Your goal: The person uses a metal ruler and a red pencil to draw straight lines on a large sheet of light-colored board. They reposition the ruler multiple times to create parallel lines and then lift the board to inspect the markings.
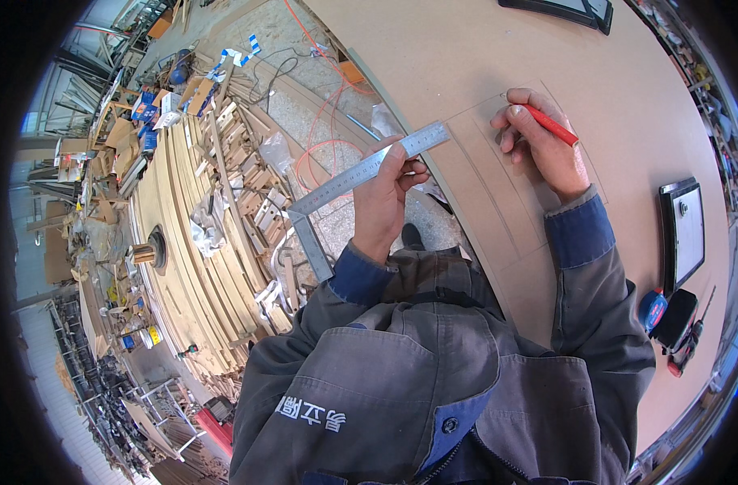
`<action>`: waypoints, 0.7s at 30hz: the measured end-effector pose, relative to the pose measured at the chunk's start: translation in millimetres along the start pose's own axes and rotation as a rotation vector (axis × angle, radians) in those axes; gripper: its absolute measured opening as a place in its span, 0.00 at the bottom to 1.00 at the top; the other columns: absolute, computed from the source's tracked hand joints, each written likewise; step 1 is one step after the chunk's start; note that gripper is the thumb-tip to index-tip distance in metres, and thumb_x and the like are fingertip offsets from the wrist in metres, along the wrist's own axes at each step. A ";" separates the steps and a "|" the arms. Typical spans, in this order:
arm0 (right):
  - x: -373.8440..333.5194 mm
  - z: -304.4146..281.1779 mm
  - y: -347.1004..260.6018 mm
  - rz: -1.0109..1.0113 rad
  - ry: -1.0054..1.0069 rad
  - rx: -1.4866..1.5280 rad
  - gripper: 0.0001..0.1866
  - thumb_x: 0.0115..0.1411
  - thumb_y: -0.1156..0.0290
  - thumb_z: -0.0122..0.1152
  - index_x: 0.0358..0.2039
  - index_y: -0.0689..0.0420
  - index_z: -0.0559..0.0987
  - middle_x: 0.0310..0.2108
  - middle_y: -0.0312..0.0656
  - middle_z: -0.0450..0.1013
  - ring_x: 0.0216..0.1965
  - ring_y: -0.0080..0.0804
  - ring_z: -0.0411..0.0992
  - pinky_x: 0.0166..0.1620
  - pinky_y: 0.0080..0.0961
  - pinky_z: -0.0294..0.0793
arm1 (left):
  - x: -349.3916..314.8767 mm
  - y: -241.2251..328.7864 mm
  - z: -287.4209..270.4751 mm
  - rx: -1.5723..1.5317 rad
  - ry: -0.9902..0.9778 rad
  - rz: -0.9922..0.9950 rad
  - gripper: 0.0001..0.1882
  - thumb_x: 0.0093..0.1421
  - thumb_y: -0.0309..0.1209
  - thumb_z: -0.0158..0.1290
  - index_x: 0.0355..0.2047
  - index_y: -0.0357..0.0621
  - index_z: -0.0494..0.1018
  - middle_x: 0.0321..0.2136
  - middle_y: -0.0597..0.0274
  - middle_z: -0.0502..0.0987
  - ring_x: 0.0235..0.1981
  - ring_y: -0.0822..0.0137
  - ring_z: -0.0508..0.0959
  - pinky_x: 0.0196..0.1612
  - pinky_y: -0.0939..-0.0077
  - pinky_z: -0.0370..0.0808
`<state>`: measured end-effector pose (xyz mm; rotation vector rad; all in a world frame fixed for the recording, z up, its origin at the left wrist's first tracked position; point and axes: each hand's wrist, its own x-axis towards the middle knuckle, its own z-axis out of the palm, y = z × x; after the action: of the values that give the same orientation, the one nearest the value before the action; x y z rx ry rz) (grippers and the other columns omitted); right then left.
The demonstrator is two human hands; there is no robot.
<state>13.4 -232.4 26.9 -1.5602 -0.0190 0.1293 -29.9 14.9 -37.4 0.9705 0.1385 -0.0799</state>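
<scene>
My left hand (pixel 385 194) is closed around a steel try square (pixel 361 170), with the thumb on top of its ruled blade. The blade's far end reaches over the edge of a large brown board (pixel 514 56). The square's thicker stock (pixel 311 246) hangs off the board on the near left side. My right hand (pixel 543 141) is above the board, its fingers pinching a red pencil (pixel 553 126). The fingers hide the pencil's writing end, so I cannot tell whether it touches the board. Thin straight pencil lines (pixel 484 190) run across the board below and beside my right hand.
A black-framed panel (pixel 682 234) lies on the board's right side, near a blue tape measure (pixel 651 309), a black case (pixel 674 319) and a screwdriver-like tool (pixel 687 347). Long wooden strips (pixel 183 242) are stacked at left. An orange hose (pixel 310 153) crosses the floor.
</scene>
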 end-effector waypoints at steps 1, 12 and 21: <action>0.0 0.3 -0.1 -0.001 0.002 -0.001 0.21 0.70 0.67 0.53 0.58 0.67 0.70 0.36 0.43 0.78 0.26 0.19 0.74 0.26 0.15 0.75 | 0.2 -0.3 -0.4 -0.001 0.002 -0.002 0.15 0.71 0.34 0.50 0.53 0.38 0.69 0.38 0.58 0.80 0.36 0.69 0.81 0.40 0.74 0.83; -0.3 0.0 0.4 0.001 -0.007 0.019 0.20 0.70 0.67 0.53 0.57 0.67 0.70 0.36 0.44 0.78 0.26 0.19 0.74 0.27 0.15 0.75 | 0.2 0.2 0.4 0.004 0.014 -0.002 0.16 0.71 0.33 0.50 0.53 0.36 0.68 0.37 0.57 0.78 0.36 0.68 0.81 0.39 0.72 0.83; -0.3 0.1 0.6 0.001 0.002 0.017 0.20 0.70 0.67 0.53 0.57 0.67 0.70 0.36 0.44 0.78 0.26 0.20 0.74 0.27 0.16 0.75 | -0.3 0.6 1.8 0.001 0.020 0.002 0.16 0.71 0.33 0.51 0.53 0.35 0.69 0.36 0.57 0.78 0.35 0.68 0.81 0.39 0.72 0.83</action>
<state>13.1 -232.3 26.4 -1.5438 -0.0153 0.1283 -29.9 13.7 -35.9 0.9729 0.1562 -0.0687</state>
